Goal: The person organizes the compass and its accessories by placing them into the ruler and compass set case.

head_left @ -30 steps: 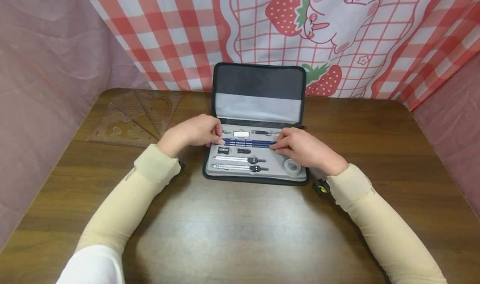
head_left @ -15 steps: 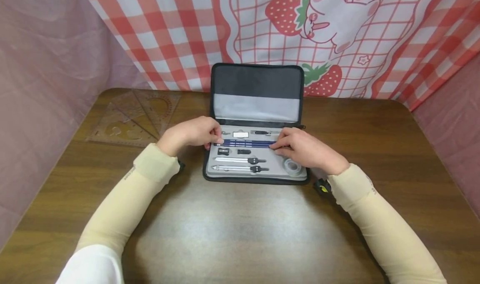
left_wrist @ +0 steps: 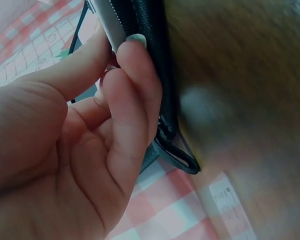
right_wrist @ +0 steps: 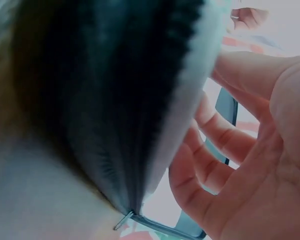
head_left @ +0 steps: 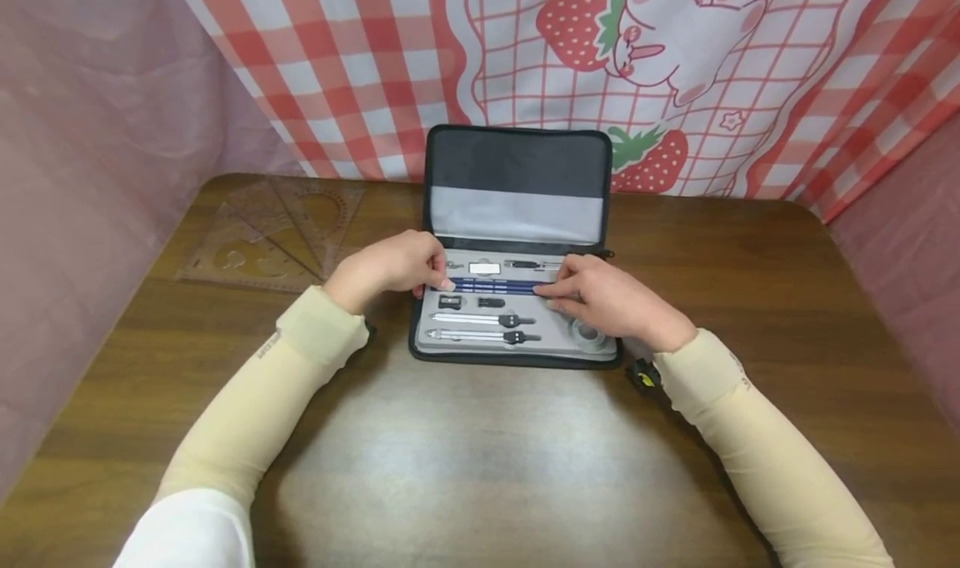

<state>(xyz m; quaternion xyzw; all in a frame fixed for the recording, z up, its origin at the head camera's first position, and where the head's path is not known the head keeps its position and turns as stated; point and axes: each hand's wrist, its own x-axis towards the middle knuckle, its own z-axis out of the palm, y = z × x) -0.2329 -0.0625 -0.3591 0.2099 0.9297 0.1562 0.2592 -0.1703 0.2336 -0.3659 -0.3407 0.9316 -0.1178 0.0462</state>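
An unzipped black case (head_left: 517, 362) lies with its lid raised and a grey tray inside. Several blue pencils (head_left: 495, 286) lie side by side across the tray. My left hand (head_left: 397, 261) is at the tray's left side, thumb tip over the pencil ends; in the left wrist view its thumb and bent fingers pinch the tray edge (left_wrist: 109, 25). My right hand (head_left: 611, 297) touches the pencils' right part with its fingertips, fingers slightly bent. Below the pencils sit a small black sharpener (head_left: 450, 302), a small black piece (head_left: 491, 302) and two silver compasses (head_left: 480, 336).
A white eraser (head_left: 484, 268) and a slim dark-and-silver tool (head_left: 525, 264) lie along the tray's top row. Partly under my right hand is a round clear container (head_left: 588, 335). Transparent set squares and a protractor (head_left: 255, 251) rest at the table's back left.
My right fingertips have slid a little left along the pencils. The case has shifted slightly left. My left hand stays at the pencils' left ends.
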